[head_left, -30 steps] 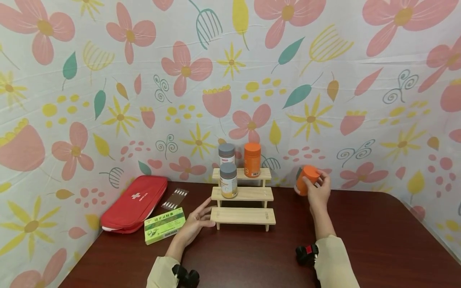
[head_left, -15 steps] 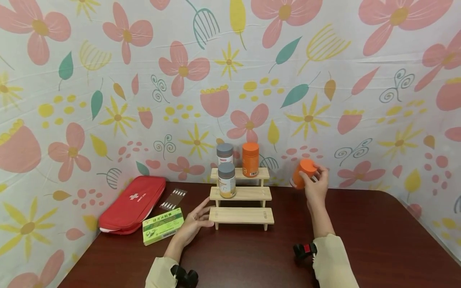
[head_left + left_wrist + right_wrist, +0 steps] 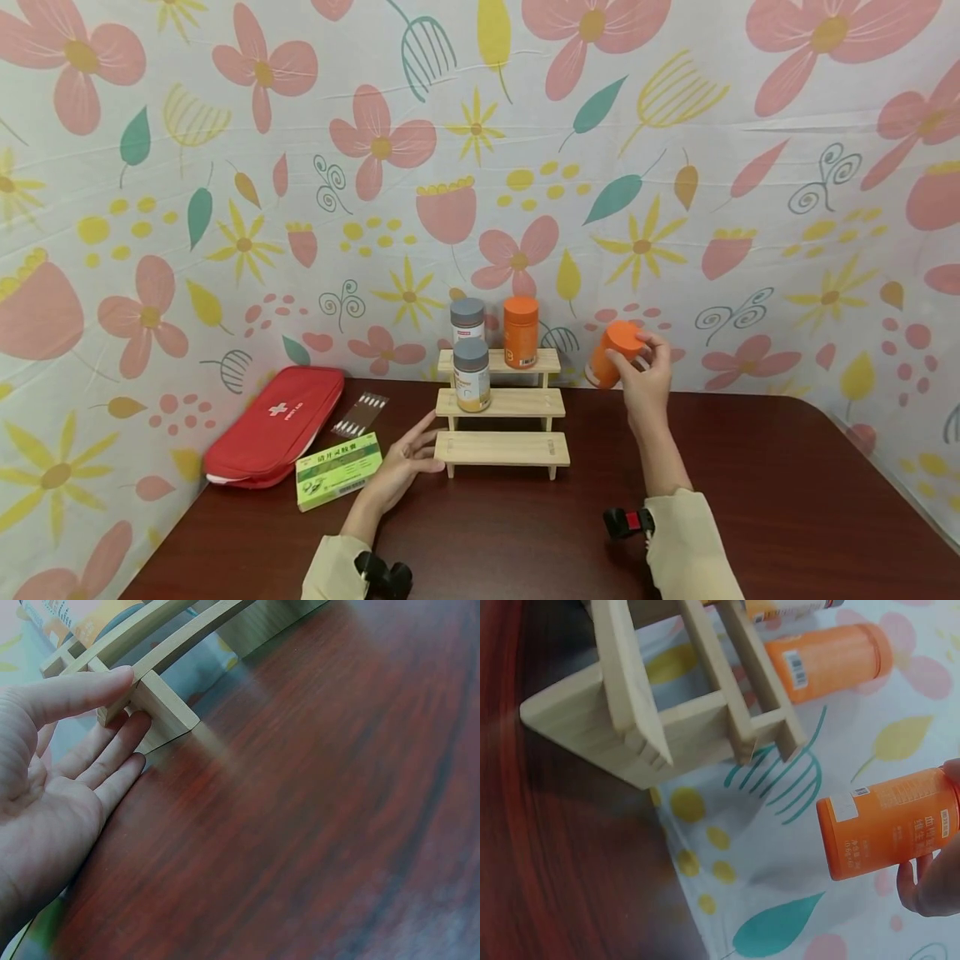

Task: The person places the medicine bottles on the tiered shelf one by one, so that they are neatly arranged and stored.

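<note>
My right hand (image 3: 647, 371) holds an orange bottle with an orange cap (image 3: 612, 354) by its cap end, raised and tilted, right of a three-step wooden stand (image 3: 502, 449). In the right wrist view, white print covers the orange bottle (image 3: 889, 821). My left hand (image 3: 397, 475) grips the left end of the stand's lowest step. The left wrist view has the thumb of the left hand (image 3: 67, 772) on the step's end and fingers below it. Another orange bottle (image 3: 521, 333) and a grey-capped bottle (image 3: 468, 317) stand on the top step. A second grey-capped bottle (image 3: 472, 379) occupies the middle step.
Left of the stand lie a red first aid pouch (image 3: 276, 425), a green-and-yellow box (image 3: 339, 472) and a flat pack of cotton swabs (image 3: 361, 415). Behind the dark wooden table (image 3: 780, 500) hangs a flower-printed cloth (image 3: 675, 125).
My right hand has raised the orange bottle and carried it left toward the stand. The left hand keeps its place on the lowest step.
</note>
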Tool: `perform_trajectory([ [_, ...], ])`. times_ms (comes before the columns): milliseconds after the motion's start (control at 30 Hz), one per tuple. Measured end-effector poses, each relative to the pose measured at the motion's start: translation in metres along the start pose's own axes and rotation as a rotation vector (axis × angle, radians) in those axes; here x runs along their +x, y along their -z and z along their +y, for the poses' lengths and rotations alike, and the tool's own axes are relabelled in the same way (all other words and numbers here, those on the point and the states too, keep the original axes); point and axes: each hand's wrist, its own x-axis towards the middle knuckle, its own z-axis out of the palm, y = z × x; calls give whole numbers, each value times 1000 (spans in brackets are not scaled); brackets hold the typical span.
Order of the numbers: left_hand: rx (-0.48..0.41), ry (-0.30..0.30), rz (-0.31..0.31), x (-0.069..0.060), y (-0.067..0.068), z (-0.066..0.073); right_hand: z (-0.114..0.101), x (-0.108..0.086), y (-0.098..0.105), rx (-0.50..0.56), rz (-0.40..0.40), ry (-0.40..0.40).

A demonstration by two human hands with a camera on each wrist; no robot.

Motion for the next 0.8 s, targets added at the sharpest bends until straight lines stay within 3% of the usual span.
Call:
perform_trajectory([
  [533,-9,1,2,0,1,-1,-9,-18,-17,-8,-82,99],
  [800,-10,1,-3,0,0,-1,-12,-23,-24,-11,-109,88],
])
